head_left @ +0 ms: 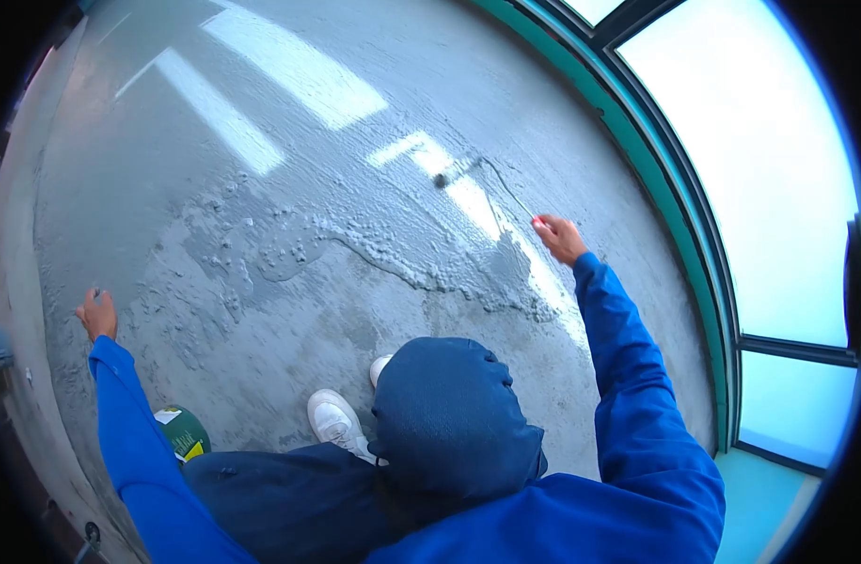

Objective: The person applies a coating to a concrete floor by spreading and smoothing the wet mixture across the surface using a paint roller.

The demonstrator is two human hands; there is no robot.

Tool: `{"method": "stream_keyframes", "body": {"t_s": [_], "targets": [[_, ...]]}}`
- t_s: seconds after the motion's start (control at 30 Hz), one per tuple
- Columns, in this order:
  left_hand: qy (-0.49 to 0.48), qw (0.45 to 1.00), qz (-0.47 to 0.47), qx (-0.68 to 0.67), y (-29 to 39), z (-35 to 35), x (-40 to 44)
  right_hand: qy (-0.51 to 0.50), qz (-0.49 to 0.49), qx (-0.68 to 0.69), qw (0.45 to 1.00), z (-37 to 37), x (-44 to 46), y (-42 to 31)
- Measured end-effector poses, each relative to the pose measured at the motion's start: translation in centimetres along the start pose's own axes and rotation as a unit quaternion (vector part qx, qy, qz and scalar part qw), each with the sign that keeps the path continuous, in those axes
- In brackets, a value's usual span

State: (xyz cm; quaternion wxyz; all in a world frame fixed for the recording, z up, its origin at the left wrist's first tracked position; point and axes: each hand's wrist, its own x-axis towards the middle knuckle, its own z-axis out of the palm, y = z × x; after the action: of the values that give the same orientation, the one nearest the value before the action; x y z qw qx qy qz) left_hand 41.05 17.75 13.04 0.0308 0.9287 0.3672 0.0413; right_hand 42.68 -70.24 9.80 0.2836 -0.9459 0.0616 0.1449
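Head: right hand (pixel 562 240) grips roller (pixel 461 170), left hand (pixel 97 315) loosely curled; green container (pixel 178 428) lettering (pixel 188 439) illegible.

A grey floor (pixel 280 367) fills most of the room, dull and blotchy in the near part, smoother and shinier in the far part, with a rough, lumpy texture across the middle. 2 broad white reflections (pixel 294 70) gleam at the far left, and 1 angled band of light (pixel 477 202) runs toward the near right. Along the right side curves a teal frame (pixel 670 193) lined with dark bars (pixel 792 350). It borders a large window pane (pixel 750 160), glaring white with a pale blue tint, and a smaller lower pane (pixel 797 399) nearer. At the near right lies a pale turquoise surface (pixel 759 503). A pale strip (pixel 21 282) edges the floor on the left, where the light is dimmer.
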Motion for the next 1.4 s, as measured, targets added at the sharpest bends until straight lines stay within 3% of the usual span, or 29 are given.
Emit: {"method": "stream_keyframes", "body": {"t_s": [0.23,0.4,0.5,0.83,0.9,0.97,1.13,1.2,1.33,1.4], "targets": [[0.01,0.999,-0.012,0.036,-0.7,-3.1,-1.3,-0.035,-0.023,0.07,0.997,-0.8,16.4,-9.2],[0.029,0.999,0.006,0.031,-2.3,-4.1,-0.8,-0.029,-0.001,0.043,0.999,-1.5,20.0,-9.4],[0.032,0.998,0.005,0.048,-3.1,-4.5,-1.1,-0.015,-0.062,-0.031,0.997,-3.1,18.2,-5.4],[0.039,0.998,0.036,0.026,-1.4,-3.3,2.2,-0.031,0.012,-0.082,0.996,-9.0,-1.0,11.5],[0.047,0.996,0.049,0.051,-0.2,-3.6,2.4,-0.031,0.065,-0.071,0.995,-10.1,-5.6,13.8],[0.06,0.995,0.063,0.054,0.5,-3.6,2.7,-0.037,0.055,-0.07,0.995,-11.0,-9.6,19.4],[0.073,0.995,0.06,0.034,-0.7,-4.6,3.0,-0.06,0.212,-0.012,0.975,-14.1,-18.5,23.5],[0.061,0.992,0.096,0.054,-0.3,-6.0,3.0,-0.064,0.239,0.006,0.969,-14.0,-19.2,23.6],[0.048,0.972,0.209,0.096,2.5,-9.1,2.6,-0.063,0.179,0.022,0.982,-11.1,-13.4,21.0],[0.017,0.96,0.271,0.064,7.9,-12.0,-1.4,-0.034,0.091,-0.018,0.995,-9.1,-8.1,18.6]]}}
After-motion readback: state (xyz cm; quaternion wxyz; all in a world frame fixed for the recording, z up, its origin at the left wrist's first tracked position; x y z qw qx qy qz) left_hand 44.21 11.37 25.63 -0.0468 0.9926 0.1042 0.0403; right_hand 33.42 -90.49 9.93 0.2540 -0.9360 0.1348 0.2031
